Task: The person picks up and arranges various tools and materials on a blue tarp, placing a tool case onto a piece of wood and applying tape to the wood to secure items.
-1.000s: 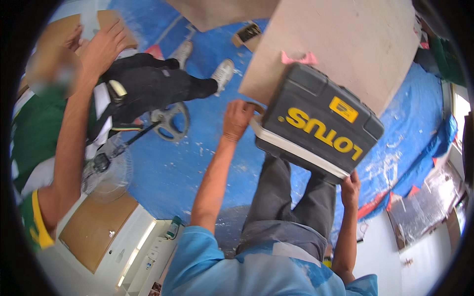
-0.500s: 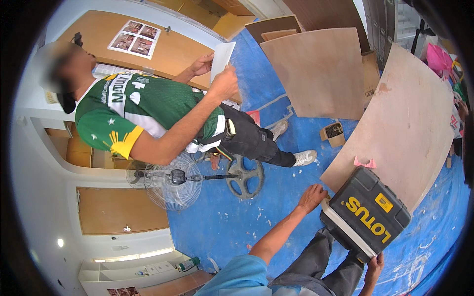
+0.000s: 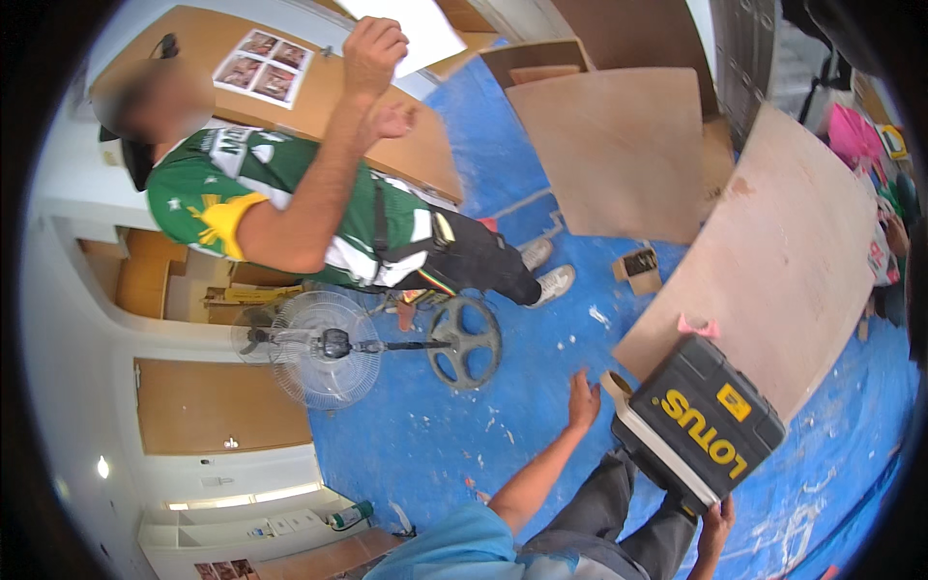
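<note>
A black tool case [image 3: 710, 416] with yellow lettering lies over my lap, a pale strip [image 3: 667, 454] running along its near side. At its lower corner my right hand [image 3: 715, 525] grips the edge, some fingers hidden. My left hand [image 3: 583, 401] is off the case, fingers stretched out and holding nothing. Between that hand and the case's left corner is a tan, roll-like piece [image 3: 616, 386], whose kind I cannot make out. Just beyond the case, a small pink scrap [image 3: 698, 326] rests on a large plywood sheet [image 3: 773, 242].
Another person in a green jersey [image 3: 290, 193] stands at left, holding up a white sheet [image 3: 425, 34]. A stand fan [image 3: 329, 348] is beside them. A second board [image 3: 619, 145] and a small open carton [image 3: 638, 269] lie beyond, on blue floor sheeting [image 3: 532, 338].
My left hand has let go of the case's corner and drawn back to the left, exposing the tan piece. The other person has raised the white sheet, their hands now apart.
</note>
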Tool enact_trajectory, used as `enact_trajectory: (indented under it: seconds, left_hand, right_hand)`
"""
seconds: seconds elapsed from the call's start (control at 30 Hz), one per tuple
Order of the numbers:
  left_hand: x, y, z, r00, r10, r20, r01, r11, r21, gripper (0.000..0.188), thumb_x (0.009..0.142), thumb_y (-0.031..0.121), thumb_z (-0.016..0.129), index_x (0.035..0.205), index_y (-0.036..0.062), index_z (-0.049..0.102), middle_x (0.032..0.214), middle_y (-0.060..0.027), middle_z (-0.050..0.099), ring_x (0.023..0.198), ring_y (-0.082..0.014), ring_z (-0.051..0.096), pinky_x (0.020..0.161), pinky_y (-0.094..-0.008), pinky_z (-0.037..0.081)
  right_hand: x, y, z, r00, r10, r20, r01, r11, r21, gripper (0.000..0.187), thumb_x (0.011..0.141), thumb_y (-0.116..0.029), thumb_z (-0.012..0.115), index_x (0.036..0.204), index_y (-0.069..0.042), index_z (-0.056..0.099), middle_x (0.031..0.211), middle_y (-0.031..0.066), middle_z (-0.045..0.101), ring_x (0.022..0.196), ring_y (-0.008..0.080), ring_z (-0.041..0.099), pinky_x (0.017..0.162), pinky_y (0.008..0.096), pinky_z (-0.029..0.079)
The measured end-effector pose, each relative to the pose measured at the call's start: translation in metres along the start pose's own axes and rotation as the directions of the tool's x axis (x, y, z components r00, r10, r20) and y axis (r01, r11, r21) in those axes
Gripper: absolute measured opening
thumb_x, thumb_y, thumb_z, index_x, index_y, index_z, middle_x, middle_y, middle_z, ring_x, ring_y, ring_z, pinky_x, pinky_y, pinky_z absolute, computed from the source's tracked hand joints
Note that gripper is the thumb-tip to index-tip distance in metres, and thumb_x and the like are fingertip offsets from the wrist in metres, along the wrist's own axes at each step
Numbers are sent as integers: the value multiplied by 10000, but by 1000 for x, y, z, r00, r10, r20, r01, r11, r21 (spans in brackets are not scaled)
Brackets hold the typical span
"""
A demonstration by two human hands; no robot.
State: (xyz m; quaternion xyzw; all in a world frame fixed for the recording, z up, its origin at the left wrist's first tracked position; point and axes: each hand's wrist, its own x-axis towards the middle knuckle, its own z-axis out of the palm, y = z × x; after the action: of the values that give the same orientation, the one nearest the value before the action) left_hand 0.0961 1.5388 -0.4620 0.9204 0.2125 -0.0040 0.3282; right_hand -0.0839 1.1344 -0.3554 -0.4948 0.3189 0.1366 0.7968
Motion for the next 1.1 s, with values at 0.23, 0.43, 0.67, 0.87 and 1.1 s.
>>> enact_trajectory:
  seconds: [0.23, 0.43, 0.67, 0.87, 1.1]
  left_hand:
    - [-41, 25, -1, 853, -461, 246, 520, 798, -305, 620, 1035, 547, 398, 1235, 3, 619, 1124, -218, 700, 1084, -372, 653, 959, -454, 485]
    - [-25, 98, 28, 902, -366, 227, 409, 895, -180, 836, 1016, 675, 236, 1448, 6, 490, 1434, -289, 517, 1377, -441, 440, 1152, -476, 338]
    - [-44, 150, 14, 697, -648, 305, 682, 468, -562, 669, 1037, 484, 422, 1250, -123, 605, 1204, -237, 662, 1070, -356, 652, 950, -474, 527]
    - [-61, 171, 16, 709, -651, 269, 669, 503, -547, 684, 1013, 501, 454, 1108, -139, 679, 1094, -250, 707, 945, -374, 717, 817, -473, 597]
    - [-43, 127, 12, 762, -645, 48, 621, 709, -335, 777, 983, 546, 485, 949, -203, 685, 992, -327, 708, 912, -439, 703, 834, -505, 554]
  right_hand:
    - [-30, -43, 40, 984, 8, -178, -72, 931, -357, 464, 958, -189, 641, 1323, 89, 577, 1224, 202, 630, 1085, 295, 592, 996, 458, 451]
    - [15, 14, 1, 982, -91, -167, 59, 981, -187, 612, 953, -196, 621, 1484, 51, 440, 1410, 195, 559, 1259, 261, 551, 1070, 376, 432]
    - [118, -168, -55, 768, -564, -304, 187, 651, -736, 578, 917, -250, 696, 1416, -3, 539, 1379, 207, 601, 1267, 303, 588, 1087, 410, 440]
    - [151, -217, -38, 657, -740, -145, 198, 355, -914, 439, 915, -188, 698, 1293, 18, 616, 1213, 227, 668, 1109, 365, 654, 965, 409, 520]
    - [135, -125, 60, 688, -722, -78, 80, 183, -980, 394, 962, -296, 610, 1222, -2, 639, 1218, 183, 646, 1146, 385, 583, 1023, 456, 435]
